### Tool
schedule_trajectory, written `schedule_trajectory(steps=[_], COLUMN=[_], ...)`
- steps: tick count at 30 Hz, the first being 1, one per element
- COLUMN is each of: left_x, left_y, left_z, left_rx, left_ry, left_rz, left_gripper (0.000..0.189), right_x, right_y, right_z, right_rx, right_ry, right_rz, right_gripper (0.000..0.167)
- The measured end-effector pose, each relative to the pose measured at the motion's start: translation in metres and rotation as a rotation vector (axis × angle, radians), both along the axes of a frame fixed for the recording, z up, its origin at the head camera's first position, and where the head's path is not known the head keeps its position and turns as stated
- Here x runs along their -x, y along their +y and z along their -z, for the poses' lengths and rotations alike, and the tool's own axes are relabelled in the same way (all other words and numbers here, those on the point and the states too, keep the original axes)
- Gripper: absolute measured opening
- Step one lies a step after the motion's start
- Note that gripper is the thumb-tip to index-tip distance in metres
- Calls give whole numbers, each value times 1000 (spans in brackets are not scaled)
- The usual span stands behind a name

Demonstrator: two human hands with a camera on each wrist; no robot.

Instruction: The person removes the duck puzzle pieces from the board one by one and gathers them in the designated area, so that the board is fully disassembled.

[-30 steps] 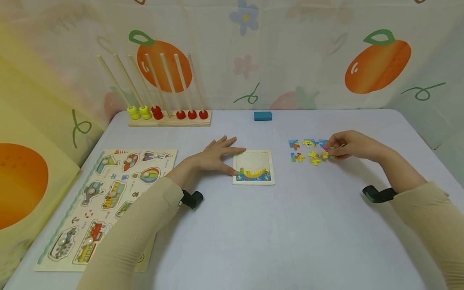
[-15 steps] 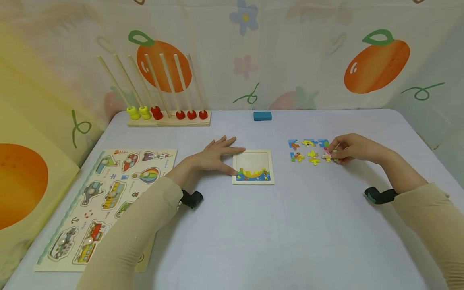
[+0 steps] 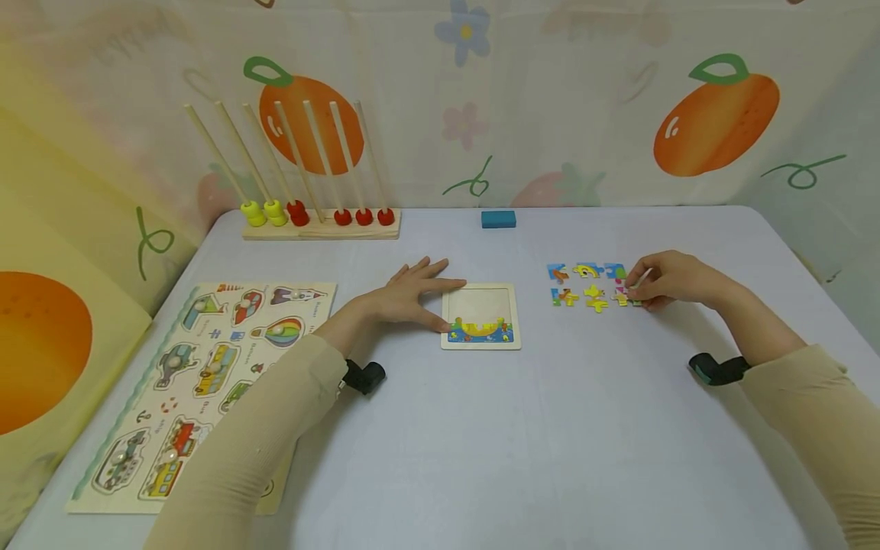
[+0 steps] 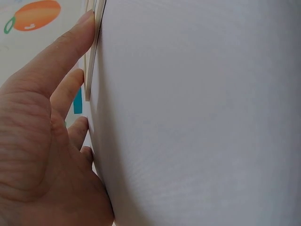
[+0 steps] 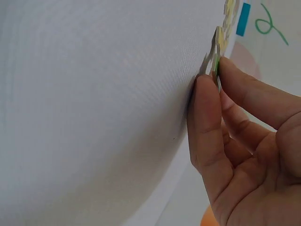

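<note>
A small square puzzle tray (image 3: pixel 481 300) with a pale frame lies mid-table, pieces of a blue and yellow picture filling its lower part. My left hand (image 3: pixel 406 296) rests at its left side, fingers spread, thumb and index finger touching the frame. To the right, loose jigsaw pieces (image 3: pixel 595 299) lie in two short rows. My right hand (image 3: pixel 667 279) is at the right end of these rows, pinching a jigsaw piece (image 5: pixel 216 65) with a green patch between thumb and fingers, low over the cloth. The fingers hide most of that piece.
A wooden bead counting stand (image 3: pixel 321 231) with upright rods stands at the back left. A blue block (image 3: pixel 498 220) lies at the back edge. On the left is a large picture puzzle board (image 3: pixel 186 382) with vehicles, partly under the left forearm. A printed curtain hangs behind the table.
My right hand has shifted slightly right, uncovering more of the right-hand jigsaw pieces. My left hand and the puzzle tray stay where they were.
</note>
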State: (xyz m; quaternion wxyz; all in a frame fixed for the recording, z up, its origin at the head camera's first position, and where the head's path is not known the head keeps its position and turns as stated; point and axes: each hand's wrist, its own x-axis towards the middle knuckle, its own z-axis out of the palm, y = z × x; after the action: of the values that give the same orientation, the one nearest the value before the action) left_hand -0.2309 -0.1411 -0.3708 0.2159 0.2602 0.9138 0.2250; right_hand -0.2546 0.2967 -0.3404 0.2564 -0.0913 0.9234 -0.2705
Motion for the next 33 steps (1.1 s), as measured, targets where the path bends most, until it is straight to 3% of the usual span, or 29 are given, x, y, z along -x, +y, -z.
schedule_trajectory(steps=[18,33], left_x=[-1,-2], left_y=[0,0], left_z=[-1,-1], left_rx=[-1,-2], left_ry=[3,1], left_rz=[-4,-1], left_gripper=[80,81], right_x=[-3,-6], right_y=[-2,-11], right_z=[-4,-8], right_rx=[-18,-48], right_ry=[23,124], right_rz=[20,22], right_gripper=[41,36])
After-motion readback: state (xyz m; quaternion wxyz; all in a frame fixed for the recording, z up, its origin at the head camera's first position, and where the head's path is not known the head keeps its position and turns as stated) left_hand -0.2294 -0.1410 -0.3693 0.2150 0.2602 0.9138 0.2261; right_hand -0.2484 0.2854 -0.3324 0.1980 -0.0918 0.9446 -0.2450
